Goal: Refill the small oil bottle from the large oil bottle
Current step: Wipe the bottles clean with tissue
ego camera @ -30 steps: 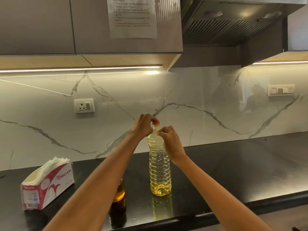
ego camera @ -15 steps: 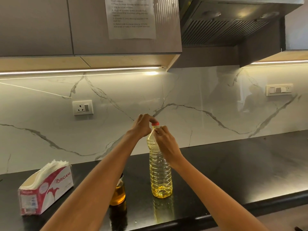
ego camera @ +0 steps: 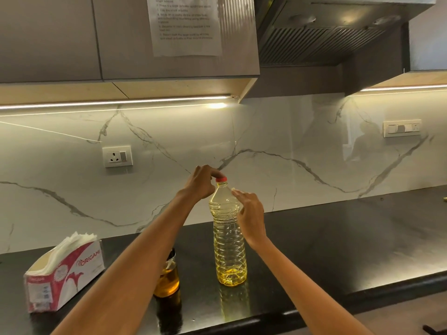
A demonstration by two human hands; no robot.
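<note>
The large clear oil bottle [ego camera: 228, 238] stands upright on the black counter [ego camera: 338, 238], with a little yellow oil at its bottom. My left hand [ego camera: 202, 182] curls its fingers over the bottle's red cap [ego camera: 220, 179]. My right hand [ego camera: 249, 211] is beside the bottle's right shoulder, its fingers fairly straight and the fingertips at or just off the plastic. The small oil bottle [ego camera: 168, 279], holding amber oil, stands left of the large one and is partly hidden behind my left forearm.
A red-and-white tissue box [ego camera: 65, 274] sits at the counter's left. The marble backsplash carries a wall socket [ego camera: 117, 156] and a switch plate [ego camera: 402, 128]. Upper cabinets and a range hood [ego camera: 333, 30] hang overhead. The counter's front edge runs near my forearms.
My right hand has let go of the bottle's neck and slid down to the right of its shoulder, fingers loosened. My left hand stays on the red cap.
</note>
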